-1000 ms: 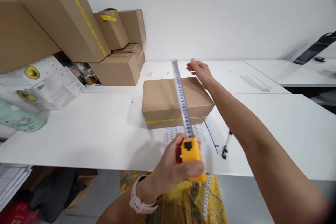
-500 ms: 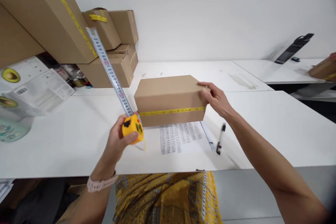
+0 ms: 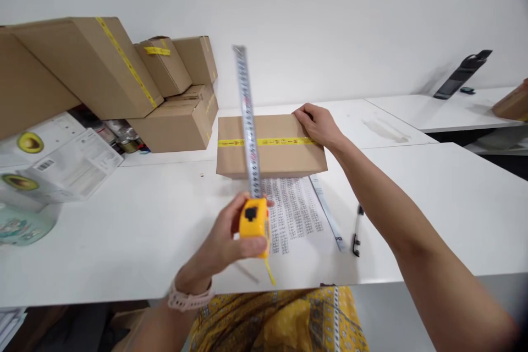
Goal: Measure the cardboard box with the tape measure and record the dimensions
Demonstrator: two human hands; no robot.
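My left hand (image 3: 225, 239) is closed around a yellow tape measure (image 3: 253, 226), whose blade (image 3: 248, 126) sticks out upward and away from me. Behind that blade is a closed cardboard box (image 3: 284, 157) with a strip of yellow tape across the side facing me. My right hand (image 3: 322, 126) grips the box at its far right corner, thumb on the near side and fingers partly hidden behind. A printed sheet (image 3: 295, 225) lies on the white table below the box, with a pen (image 3: 357, 234) to its right.
Several cardboard boxes (image 3: 173, 124) are stacked at the back left by the wall. A white carton with avocado pictures (image 3: 78, 168) and a pale green container (image 3: 25, 225) stand at the left. A black bottle (image 3: 462, 77) leans at the back right.
My left hand has swung the tape measure rightward, so its blade now crosses in front of the box. The box has tipped, turning its taped side upward. My right hand shifted up and left with it.
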